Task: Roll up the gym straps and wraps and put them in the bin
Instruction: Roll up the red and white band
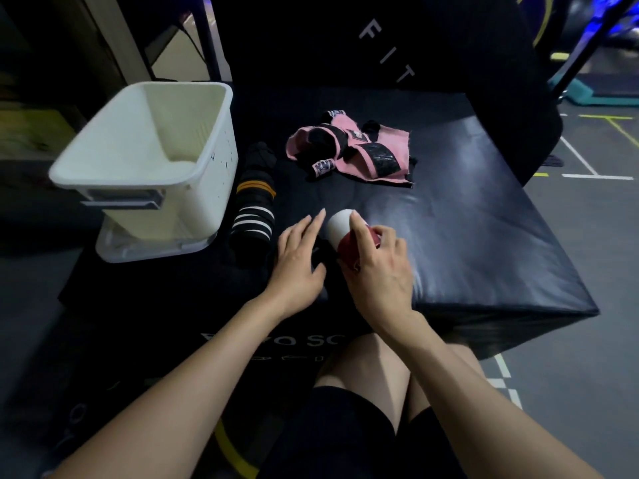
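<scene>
Plastic bin [145,160] sitting at the left on the padded block [466,216], rolled wraps [254,198] lying just right of it, loose wraps [352,148] heaped farther back, roll [340,229] being held nearest between both hands

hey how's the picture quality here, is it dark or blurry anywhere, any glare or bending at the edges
Head view: dim overall, with the black wraps nearly lost against the dark pad; a soft sheen of glare lies on the pad's right side; the white bin looks smeared and slightly overbright; the pink wraps are fairly sharp; wide-angle bending curves the floor lines and stretches the forearms at the bottom.
</scene>
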